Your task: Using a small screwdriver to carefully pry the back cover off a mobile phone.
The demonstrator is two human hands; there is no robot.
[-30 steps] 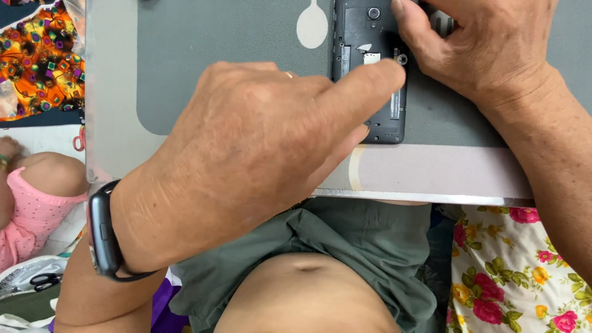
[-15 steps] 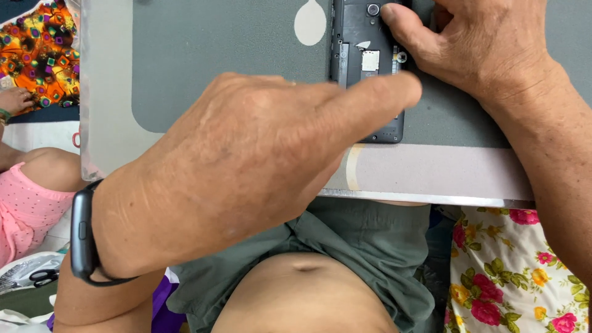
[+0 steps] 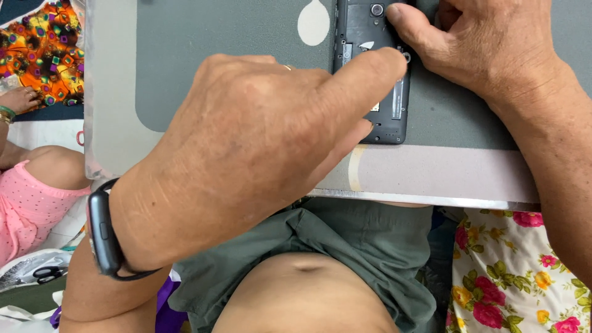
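A: Where's the phone (image 3: 373, 68)?

B: Flat on the grey mat (image 3: 234, 55) covering the counter (image 3: 431, 176), near its front edge, back cover off and the insides showing.

A: And the 2 hands?

B: The left hand (image 3: 259, 154) reaches across from the lower left, knuckles up, with 1 finger stretched out and its tip pressed onto the open back; it grips nothing. The right hand (image 3: 481, 43) comes in from the right, fingers curled, thumb pressing the phone's upper right edge to pin it down.

A: How would it handle?

B: Light, stiff and slim, I'd judge, with fragile exposed parts. Best held by the long side edges, not the bare circuitry.
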